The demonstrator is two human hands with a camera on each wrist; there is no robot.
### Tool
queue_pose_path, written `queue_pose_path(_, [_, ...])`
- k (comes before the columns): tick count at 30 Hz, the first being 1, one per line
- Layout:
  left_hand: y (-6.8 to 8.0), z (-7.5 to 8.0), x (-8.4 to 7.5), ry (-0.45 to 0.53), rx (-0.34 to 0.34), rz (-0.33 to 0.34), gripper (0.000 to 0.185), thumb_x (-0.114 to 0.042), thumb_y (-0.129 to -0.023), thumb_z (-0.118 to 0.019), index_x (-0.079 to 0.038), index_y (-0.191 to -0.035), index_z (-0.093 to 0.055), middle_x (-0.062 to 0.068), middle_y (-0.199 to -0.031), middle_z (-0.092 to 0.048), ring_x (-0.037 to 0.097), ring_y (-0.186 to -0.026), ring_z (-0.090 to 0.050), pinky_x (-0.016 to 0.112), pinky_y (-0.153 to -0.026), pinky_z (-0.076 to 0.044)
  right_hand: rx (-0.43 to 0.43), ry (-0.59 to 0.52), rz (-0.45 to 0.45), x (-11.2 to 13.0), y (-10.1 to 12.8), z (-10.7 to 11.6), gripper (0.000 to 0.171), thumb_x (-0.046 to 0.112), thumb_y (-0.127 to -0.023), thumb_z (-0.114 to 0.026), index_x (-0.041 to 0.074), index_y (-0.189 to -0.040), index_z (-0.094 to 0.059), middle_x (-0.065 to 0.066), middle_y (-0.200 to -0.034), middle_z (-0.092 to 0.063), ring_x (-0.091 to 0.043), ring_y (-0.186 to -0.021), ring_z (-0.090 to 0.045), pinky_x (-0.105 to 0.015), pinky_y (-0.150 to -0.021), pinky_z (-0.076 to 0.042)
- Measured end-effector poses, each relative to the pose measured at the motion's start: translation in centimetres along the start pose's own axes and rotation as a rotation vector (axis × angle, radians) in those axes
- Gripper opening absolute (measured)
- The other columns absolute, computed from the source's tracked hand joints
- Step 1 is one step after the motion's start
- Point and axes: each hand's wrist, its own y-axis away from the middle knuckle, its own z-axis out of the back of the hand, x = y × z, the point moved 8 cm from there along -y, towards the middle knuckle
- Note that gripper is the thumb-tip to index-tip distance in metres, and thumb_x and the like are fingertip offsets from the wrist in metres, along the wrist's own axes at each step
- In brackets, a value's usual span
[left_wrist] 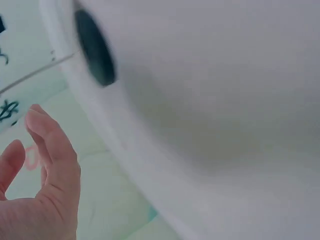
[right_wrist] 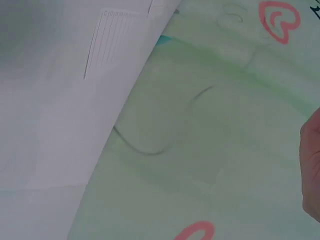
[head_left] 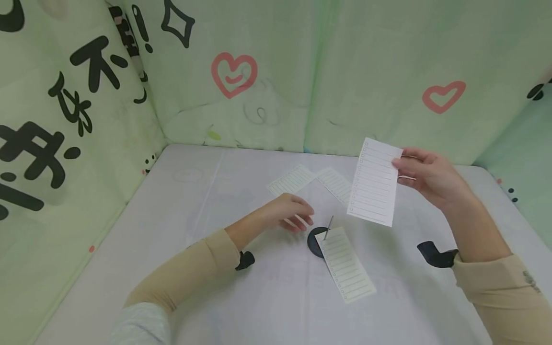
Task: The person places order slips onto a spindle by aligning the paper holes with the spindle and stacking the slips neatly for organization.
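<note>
Lined slip (head_left: 374,182) pinched in right hand (head_left: 424,175), long axis upright, at one o'clock from spike (head_left: 329,227); left hand (head_left: 288,211) relaxed beside base.

White lined paper slip (head_left: 374,183), green backdrop (head_left: 366,67) with pink hearts

Both arms wear long beige sleeves (head_left: 189,268) that fit close and end just before the wrists. At the lower left of the head view a lighter, pale grey-white cloth shows above the left sleeve. A black strap (head_left: 435,255) with a small black mount sits at each wrist. The right sleeve (head_left: 500,287) has small dark print near the right edge. The hands (head_left: 289,213) are bare.
</note>
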Motion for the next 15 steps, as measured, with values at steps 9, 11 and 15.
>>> queue_pose_path(9, [3.4, 1.9, -6.9, 0.090, 0.021, -0.154, 0.024, -0.022, -0.088, -0.060, -0.005, -0.105, -0.062, 0.011, -0.092, -0.067, 0.021, -0.077, -0.066, 0.032, -0.071, -0.054, 0.186, 0.147, -0.030, -0.8, 0.7, -4.8, 0.015, -0.001, -0.089, -0.055, 0.010, -0.097, -0.062, -0.001, -0.092, -0.067, -0.014, -0.075, -0.063, -0.024, -0.067, -0.052])
queue_pose_path(11, [4.0, 2.0, -7.8, 0.097, 0.025, -0.170, 0.024, -0.022, -0.088, -0.060, -0.005, -0.105, -0.063, 0.011, -0.092, -0.067, 0.021, -0.077, -0.066, 0.032, -0.071, -0.053, 0.194, 0.192, -0.052, -1.2, 0.9, -5.5, 0.014, 0.000, -0.088, -0.057, 0.011, -0.096, -0.061, 0.000, -0.089, -0.067, -0.013, -0.073, -0.063, -0.023, -0.066, -0.051])
queue_pose_path(15, [4.7, 1.8, -8.8, 0.090, 0.036, -0.176, 0.025, -0.023, -0.088, -0.060, -0.006, -0.106, -0.063, 0.009, -0.090, -0.067, 0.020, -0.075, -0.065, 0.032, -0.070, -0.053, 0.208, 0.289, -0.091, -1.8, 1.2, -6.5, 0.013, 0.004, -0.087, -0.060, 0.010, -0.099, -0.059, 0.001, -0.089, -0.067, -0.013, -0.075, -0.062, -0.023, -0.066, -0.051])
